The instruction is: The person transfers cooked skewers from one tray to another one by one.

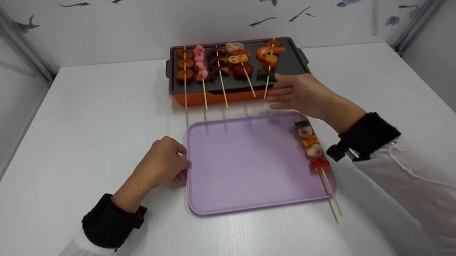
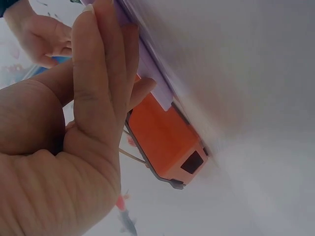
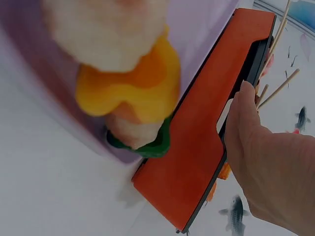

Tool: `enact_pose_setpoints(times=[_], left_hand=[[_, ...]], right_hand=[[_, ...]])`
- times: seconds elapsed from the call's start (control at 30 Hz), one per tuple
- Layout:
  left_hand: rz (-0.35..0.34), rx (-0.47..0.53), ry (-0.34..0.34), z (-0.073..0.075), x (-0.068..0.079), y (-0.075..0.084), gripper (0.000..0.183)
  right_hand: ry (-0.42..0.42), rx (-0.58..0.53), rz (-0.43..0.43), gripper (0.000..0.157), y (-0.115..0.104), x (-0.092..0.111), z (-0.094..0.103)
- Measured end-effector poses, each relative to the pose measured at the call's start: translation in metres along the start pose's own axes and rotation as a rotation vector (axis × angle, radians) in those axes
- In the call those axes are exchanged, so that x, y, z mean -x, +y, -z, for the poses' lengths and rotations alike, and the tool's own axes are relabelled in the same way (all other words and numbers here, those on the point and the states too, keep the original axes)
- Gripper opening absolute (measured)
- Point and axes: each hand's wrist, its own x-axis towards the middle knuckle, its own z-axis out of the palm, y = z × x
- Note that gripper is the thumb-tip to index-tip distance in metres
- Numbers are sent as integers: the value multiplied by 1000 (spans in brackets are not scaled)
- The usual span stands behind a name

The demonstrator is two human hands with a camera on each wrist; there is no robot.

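My left hand (image 1: 161, 162) grips the left rim of a lilac rectangular tray (image 1: 249, 166), which lies flat on the white table. In the left wrist view that hand (image 2: 98, 93) has its fingers against the tray's edge. On the tray's right side lies a skewer (image 1: 311, 145) of green, white, yellow and red pieces, its stick poking past the front rim. My right hand (image 1: 298, 95), fingers straight, is over the space between the tray and an orange grill (image 1: 195, 99), beside the stick of a shrimp skewer (image 1: 270, 59). Nothing shows in its grasp.
The grill's black plate (image 1: 293, 66) carries several more skewers, among them a pink one (image 1: 200, 63) and one with brown round slices (image 1: 184, 64). Their sticks overhang its front edge. Behind stands a white wall (image 1: 206, 20) with painted fish, and metal posts mark the corners.
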Motion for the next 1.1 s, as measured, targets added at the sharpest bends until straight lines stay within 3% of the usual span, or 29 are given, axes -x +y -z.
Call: enact_pose_setpoints(times=[0.2, 0.43, 0.6, 0.73, 1.1], left_hand=[[-4, -4, 0, 0, 1, 0, 38], [-25, 13, 5, 0, 1, -1, 36], [-20, 4, 6, 0, 0, -2, 28], [-9, 12, 0, -1, -1, -1, 37], [-2, 13, -2, 0, 0, 0, 40]], right_hand=[[60, -55, -69, 54, -1, -16, -12], [77, -152, -15, 21, 2, -20, -13], [81, -85, 59, 34, 1, -15, -9], [73, -29, 78, 42, -2, -6, -1], [63, 148, 93, 34, 2, 39, 12]])
